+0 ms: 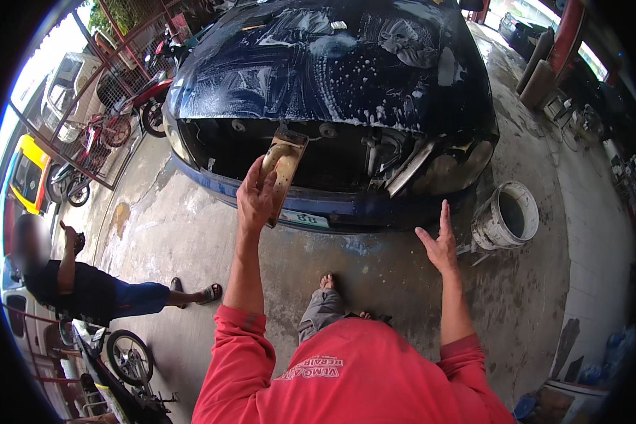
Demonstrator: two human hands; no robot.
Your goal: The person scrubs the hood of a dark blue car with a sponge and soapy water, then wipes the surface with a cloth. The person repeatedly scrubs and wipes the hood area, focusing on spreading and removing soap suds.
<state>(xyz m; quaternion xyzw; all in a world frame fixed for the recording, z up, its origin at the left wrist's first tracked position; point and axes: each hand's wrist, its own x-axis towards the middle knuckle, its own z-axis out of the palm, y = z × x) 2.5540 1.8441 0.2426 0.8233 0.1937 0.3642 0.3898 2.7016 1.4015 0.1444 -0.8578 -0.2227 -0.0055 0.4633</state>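
Note:
A long sanding block, tan with dark ends, is gripped in my left hand. It is held up in front of the dark blue car's open grille gap. White suds and wet streaks cover the car's hood, and a crumpled wet cloth lies at its far right. A small pale piece also rests on the hood. My right hand is empty, its fingers stretched out and thumb apart, in the air left of a white bucket that holds greyish liquid.
At the left, a person in a dark shirt and blue shorts stands near a parked motorcycle. More motorcycles stand beside a red mesh fence. A red post rises at the far right.

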